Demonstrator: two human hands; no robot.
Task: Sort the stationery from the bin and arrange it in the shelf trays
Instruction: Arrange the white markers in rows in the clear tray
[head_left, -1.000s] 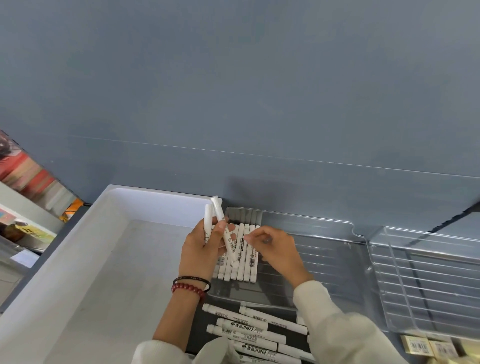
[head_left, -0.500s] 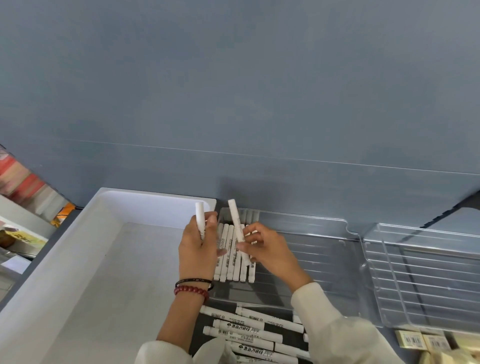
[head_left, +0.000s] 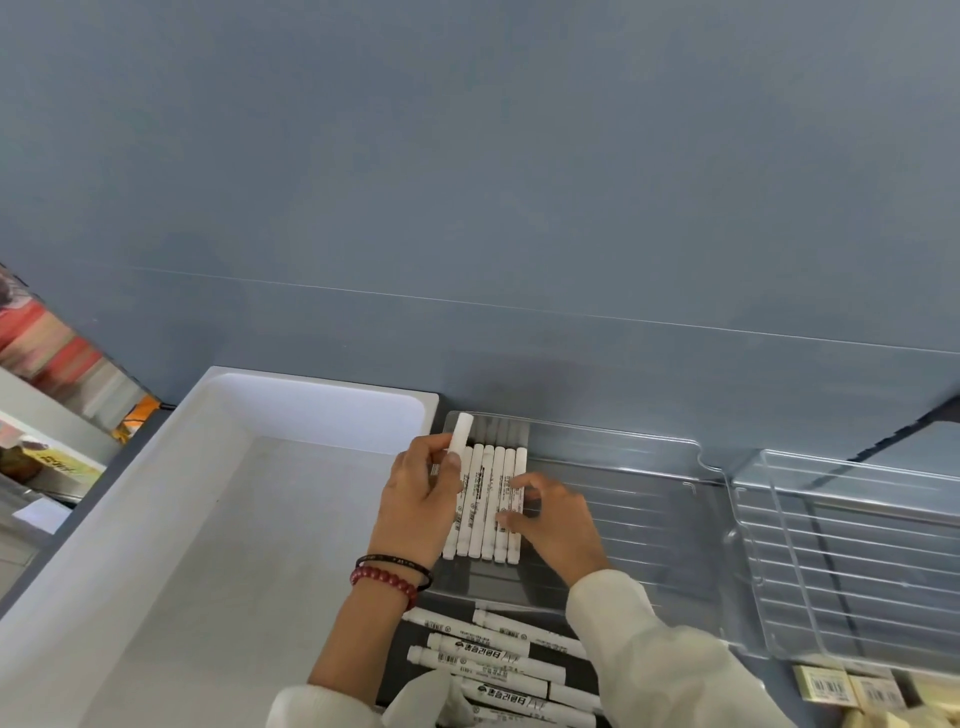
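White pens (head_left: 485, 501) lie side by side in a neat row at the left end of the clear tray (head_left: 623, 447), running lengthwise away from me. My right hand (head_left: 558, 522) sits at the row's right edge. Its fingers (head_left: 514, 482) are loosely bent, with the tips pressing on the outermost pens and gripping nothing. My left hand (head_left: 418, 501) is just left of the row, back upward, pinching a single white pen (head_left: 461, 436) that stands nearly upright over the row's far-left end. Two bracelets (head_left: 392, 571), one black and one of red beads, circle that wrist. More white markers (head_left: 488, 652) lie loose nearer me, between my forearms. The white bin (head_left: 218, 493) sits just beside the tray on the left, and a second clear tray (head_left: 841, 545) is on the right.
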